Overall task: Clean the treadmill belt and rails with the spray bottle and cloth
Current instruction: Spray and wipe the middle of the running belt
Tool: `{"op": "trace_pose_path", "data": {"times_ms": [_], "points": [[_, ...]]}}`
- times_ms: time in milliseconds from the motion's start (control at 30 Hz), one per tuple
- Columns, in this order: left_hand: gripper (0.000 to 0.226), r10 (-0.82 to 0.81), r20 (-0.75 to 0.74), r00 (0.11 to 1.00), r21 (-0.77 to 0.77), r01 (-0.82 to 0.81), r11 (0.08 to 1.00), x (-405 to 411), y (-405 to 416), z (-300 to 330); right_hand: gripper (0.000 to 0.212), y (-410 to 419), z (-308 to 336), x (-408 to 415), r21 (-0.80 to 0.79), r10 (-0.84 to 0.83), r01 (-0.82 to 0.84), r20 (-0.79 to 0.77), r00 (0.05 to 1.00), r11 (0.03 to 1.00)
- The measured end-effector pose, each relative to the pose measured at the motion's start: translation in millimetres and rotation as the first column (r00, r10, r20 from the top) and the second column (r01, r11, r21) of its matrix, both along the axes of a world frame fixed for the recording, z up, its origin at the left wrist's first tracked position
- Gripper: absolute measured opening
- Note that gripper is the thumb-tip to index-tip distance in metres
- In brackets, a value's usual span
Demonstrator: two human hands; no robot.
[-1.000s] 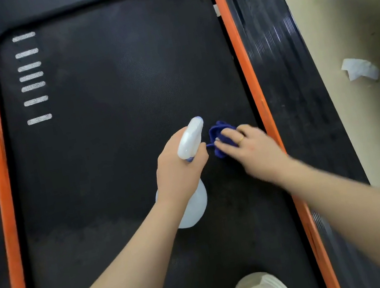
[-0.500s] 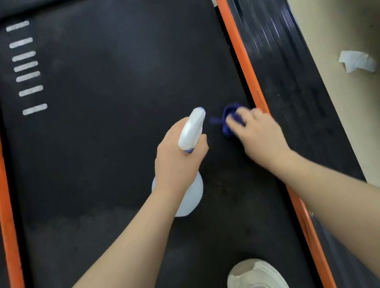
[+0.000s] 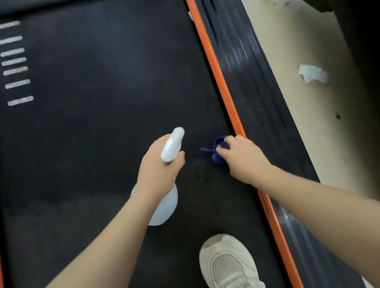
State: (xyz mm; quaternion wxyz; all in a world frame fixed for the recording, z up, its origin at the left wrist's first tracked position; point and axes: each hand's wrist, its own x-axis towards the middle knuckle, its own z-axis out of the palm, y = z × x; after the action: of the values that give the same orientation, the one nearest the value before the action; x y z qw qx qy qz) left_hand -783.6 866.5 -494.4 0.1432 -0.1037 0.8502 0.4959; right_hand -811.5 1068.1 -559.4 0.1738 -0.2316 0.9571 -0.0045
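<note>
**Bottle in one hand, cloth in the other, at the belt's right edge**

My left hand (image 3: 157, 172) is wrapped around the neck of the white spray bottle (image 3: 163, 205), with its nozzle pointing away from me and slightly to the right, above the black treadmill belt (image 3: 91, 110). My right hand (image 3: 243, 157) has its fingers curled around a bunched blue cloth (image 3: 218, 150), holding it down at the belt's right edge, just beside the orange strip (image 3: 216, 75). The two hands are near each other but apart. Beyond the strip runs the ribbed black right rail (image 3: 250, 87). My pale sneaker (image 3: 232, 273) stands on the belt near its near edge, under my right forearm. A row of short white bars (image 3: 14, 62) is printed near the belt's far left corner. On the floor (image 3: 307, 123) to the right of the rail lies a crumpled white scrap (image 3: 312, 74).
</note>
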Motion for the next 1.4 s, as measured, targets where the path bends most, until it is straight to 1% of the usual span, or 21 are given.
{"op": "trace_pose_path", "data": {"times_ms": [67, 100, 167, 233, 333, 367, 433, 500, 533, 633, 667, 700, 733, 800, 867, 900, 967, 1067, 1133, 1267, 1400], "points": [[0.009, -0.055, 0.011, 0.998, -0.024, 0.055, 0.998, 2.7, 2.4, 5.5, 0.033, -4.5, 9.8, -12.0, -0.12, -0.288, 0.298, 0.093, 0.953, 0.947], [0.006, -0.081, 0.023, 0.996, -0.033, 0.081, 0.996, 2.8, 4.5, 8.2, 0.034, -5.1, 16.8, -12.7, -0.215, -0.399, 0.419, 0.13, 0.908, 0.882], [0.006, -0.159, 0.05, 0.986, -0.051, 0.162, 0.986, 0.3, 13.1, 12.4, 0.038, 0.9, 37.2, -3.5, -0.382, -0.536, 0.562, 0.184, 0.824, 0.733], [0.011, -0.222, 0.069, 0.973, -0.071, 0.227, 0.971, -5.9, 28.6, 14.1, 0.04, 18.9, 52.0, 10.1, -0.475, -0.61, 0.622, 0.204, 0.766, 0.622], [0.008, -0.269, 0.065, 0.961, -0.039, 0.272, 0.962, -16.8, 60.8, 12.6, 0.04, 52.3, 63.0, 23.2, -0.502, -0.699, 0.67, 0.167, 0.695, 0.546], [0.004, -0.278, 0.069, 0.958, -0.029, 0.28, 0.959, -20.1, 71.3, 11.9, 0.042, 62.6, 62.8, 24.6, -0.494, -0.702, 0.666, 0.147, 0.697, 0.558], [0.01, -0.312, 0.08, 0.947, -0.015, 0.314, 0.949, -25.0, 90.2, 9.7, 0.047, 79.5, 60.0, 26.1, -0.48, -0.66, 0.62, 0.107, 0.744, 0.621], [0.006, -0.363, 0.091, 0.927, -0.024, 0.366, 0.93, -26.6, 105.9, 4.5, 0.047, 92.3, 57.6, 24.7, -0.502, -0.665, 0.604, 0.074, 0.743, 0.619], [0.003, -0.391, 0.097, 0.915, -0.046, 0.396, 0.917, -26.8, 112.6, 2.0, 0.045, 96.6, 56.9, 23.3, -0.527, -0.697, 0.614, 0.055, 0.715, 0.588], [0.004, -0.422, 0.138, 0.896, -0.091, 0.436, 0.896, -28.8, 125.7, -3.2, 0.04, 104.5, 55.0, 16.7, -0.586, -0.825, 0.678, 0.03, 0.564, 0.443], [0.006, -0.416, 0.148, 0.897, -0.084, 0.431, 0.898, -30.6, 126.8, -5.4, 0.039, 106.8, 52.1, 16.6, -0.576, -0.834, 0.672, -0.029, 0.552, 0.465], [0.013, -0.407, 0.166, 0.898, -0.075, 0.423, 0.903, -32.5, 126.1, -6.3, 0.038, 108.9, 49.1, 17.8, -0.545, -0.805, 0.633, -0.145, 0.575, 0.55], [0.019, -0.395, 0.179, 0.901, -0.08, 0.414, 0.907, -34.9, 123.6, -7.2, 0.039, 110.4, 45.4, 19.9, -0.499, -0.733, 0.564, -0.254, 0.631, 0.658], [0.022, -0.355, 0.182, 0.917, -0.106, 0.377, 0.92, -39.3, 115.5, -9.1, 0.04, 111.6, 33.1, 27.7, -0.404, -0.502, 0.348, -0.385, 0.775, 0.846], [0.018, -0.29, 0.16, 0.944, -0.101, 0.308, 0.946, -43.9, 106.2, -8.8, 0.036, 108.0, 15.7, 33.9, -0.335, -0.265, 0.138, -0.37, 0.89, 0.932], [0.016, -0.268, 0.156, 0.951, -0.088, 0.283, 0.955, -48.0, 102.8, -7.2, 0.034, 103.7, 7.8, 34.7, -0.301, -0.173, 0.066, -0.343, 0.923, 0.951], [0.014, -0.222, 0.157, 0.962, -0.053, 0.233, 0.971, -56.9, 95.5, -5.6, 0.046, 92.7, -8.6, 30.4, -0.259, -0.083, 0.008, -0.282, 0.956, 0.966], [0.007, -0.148, 0.151, 0.977, -0.01, 0.151, 0.988, -72.0, 87.0, -8.1, 0.052, 85.1, -18.8, 15.9, -0.276, -0.082, 0.002, -0.277, 0.958, 0.961], [0.011, -0.091, 0.147, 0.985, 0.003, 0.092, 0.996, -83.2, 83.3, -11.7, 0.052, 84.7, -20.2, 0.3, -0.299, -0.057, -0.032, -0.283, 0.958, 0.954], [0.024, 0.016, 0.166, 0.986, 0.026, -0.02, 0.999, -106.1, 77.8, -18.6, 0.039, 70.5, -23.3, -61.9, -0.376, -0.08, -0.05, -0.321, 0.944, 0.925], [0.022, 0.049, 0.188, 0.981, 0.055, -0.06, 0.997, -122.3, 76.2, -25.3, 0.025, 63.8, -25.5, -122.1, -0.407, -0.005, -0.137, -0.33, 0.944, 0.903]]}}
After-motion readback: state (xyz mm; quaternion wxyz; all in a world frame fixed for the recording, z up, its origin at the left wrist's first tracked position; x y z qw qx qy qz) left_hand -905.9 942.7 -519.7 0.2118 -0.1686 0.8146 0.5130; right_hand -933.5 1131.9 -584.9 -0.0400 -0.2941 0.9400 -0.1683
